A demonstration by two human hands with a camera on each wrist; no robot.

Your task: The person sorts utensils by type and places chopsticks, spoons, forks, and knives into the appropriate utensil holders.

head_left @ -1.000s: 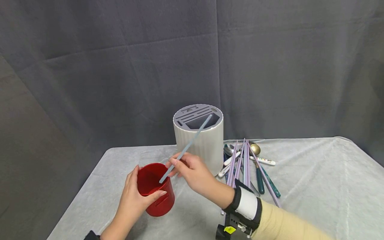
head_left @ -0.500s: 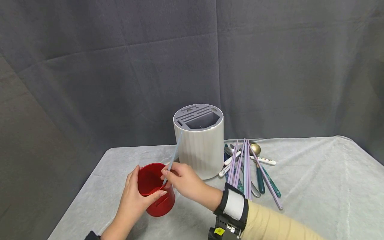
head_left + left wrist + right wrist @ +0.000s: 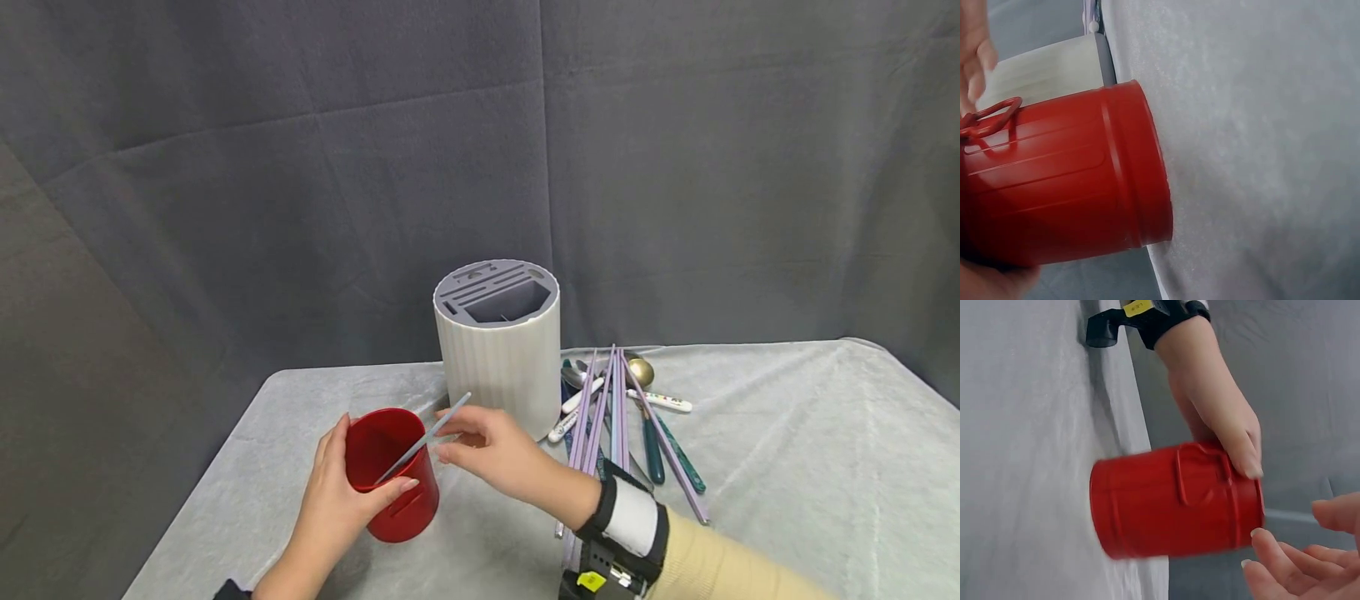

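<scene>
My left hand (image 3: 333,500) grips a red cup (image 3: 405,508), its thumb over the near side and its fingers round the left. The left wrist view shows a small loop handle on the cup's side (image 3: 1054,181). A light blue chopstick (image 3: 444,422) leans in the cup, its upper end sticking out over the right rim. My right hand (image 3: 498,454) is beside that upper end with its thumb and fingers apart. In the right wrist view its fingers (image 3: 1291,569) spread near the cup's rim, with nothing between them and the thumb.
Behind the hands stands a white ribbed utensil holder (image 3: 502,375) with a grey slotted top. To its right lie several lavender chopsticks (image 3: 592,417), a gold spoon (image 3: 639,372) and handles in white and dark green (image 3: 652,454). A grey curtain backs the cloth-covered table (image 3: 787,467).
My right hand has lowered the chopstick into the cup and let go of it, then moved slightly right. The chopstick now tilts against the rim. The left hand and cup stay in place.
</scene>
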